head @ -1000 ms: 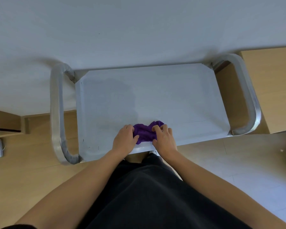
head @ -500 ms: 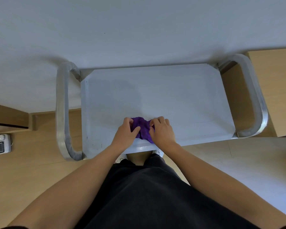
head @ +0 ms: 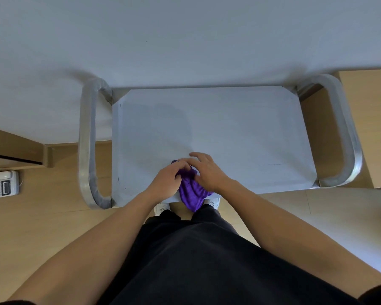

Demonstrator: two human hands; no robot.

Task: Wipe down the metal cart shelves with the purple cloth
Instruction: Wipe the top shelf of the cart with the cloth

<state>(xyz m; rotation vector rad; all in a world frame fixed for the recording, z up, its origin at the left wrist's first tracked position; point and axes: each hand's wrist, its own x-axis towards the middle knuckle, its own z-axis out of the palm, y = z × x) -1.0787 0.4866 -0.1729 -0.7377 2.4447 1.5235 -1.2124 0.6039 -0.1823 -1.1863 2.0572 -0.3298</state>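
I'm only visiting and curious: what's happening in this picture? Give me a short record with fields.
Activity: a person stands over a metal cart, with a cloth on its top shelf
Cloth: purple cloth, bunched at the shelf's near edge, one end hanging over it
Left hand: fingers curled round the cloth
Right hand: rests on the cloth, fingers spread; whether it pinches is unclear
Nearby: telephone on the wooden floor, left of the cart

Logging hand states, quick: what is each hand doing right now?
Left hand: grips the purple cloth.
Right hand: open, fingers spread, resting on the cloth.
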